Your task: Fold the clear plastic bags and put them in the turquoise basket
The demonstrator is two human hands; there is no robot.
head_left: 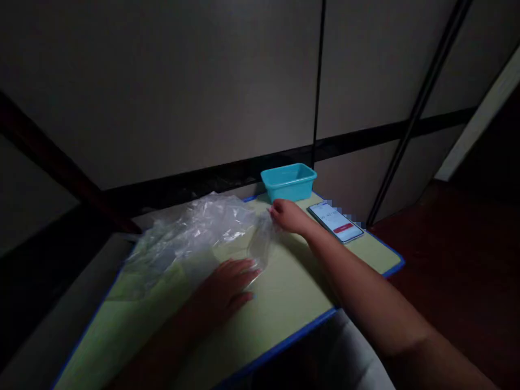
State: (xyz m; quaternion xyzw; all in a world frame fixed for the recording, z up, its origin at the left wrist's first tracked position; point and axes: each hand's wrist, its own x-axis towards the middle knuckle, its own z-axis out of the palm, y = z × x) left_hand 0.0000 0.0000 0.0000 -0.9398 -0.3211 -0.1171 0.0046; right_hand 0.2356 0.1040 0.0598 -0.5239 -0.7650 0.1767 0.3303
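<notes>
A heap of clear plastic bags (190, 233) lies crumpled on the light green table (284, 303). My left hand (227, 284) rests flat on the near edge of the plastic, fingers stretched out and pressing it down. My right hand (286, 215) reaches to the far side and pinches a corner of a clear bag (262, 241) that stands up between the two hands.
A turquoise plastic tub (289, 182) sits at the table's far edge by the wall. A phone (335, 221) with its screen lit lies to the right of my right hand. The table has a blue rim (284, 344); dark floor lies to the right.
</notes>
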